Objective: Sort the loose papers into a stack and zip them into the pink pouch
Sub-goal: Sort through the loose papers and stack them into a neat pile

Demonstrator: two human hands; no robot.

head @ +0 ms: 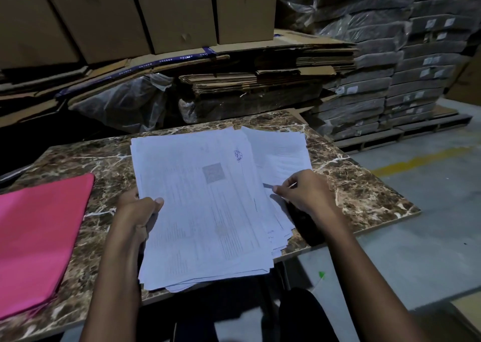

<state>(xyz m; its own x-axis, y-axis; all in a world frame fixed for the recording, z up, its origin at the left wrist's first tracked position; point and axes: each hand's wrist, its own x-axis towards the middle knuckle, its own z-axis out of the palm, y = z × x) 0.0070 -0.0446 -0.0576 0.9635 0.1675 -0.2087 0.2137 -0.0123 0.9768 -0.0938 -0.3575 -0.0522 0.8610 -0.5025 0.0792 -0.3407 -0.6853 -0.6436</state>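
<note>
Sorting step. Left hand (140, 211) grip clamps the paper stack (203, 211); right hand (302, 190) grip pinches a loose sheet (281, 156). Next: square edges, reach left for pink pouch (36, 240).

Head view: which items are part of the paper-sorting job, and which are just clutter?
Job:
- stack of papers, gripped by the left hand
- right hand, pinching a sheet's edge
- pink pouch, flat on the marble tabletop

Clutter:
- cardboard boxes
- flattened cardboard
- plastic-wrapped bundles
</note>
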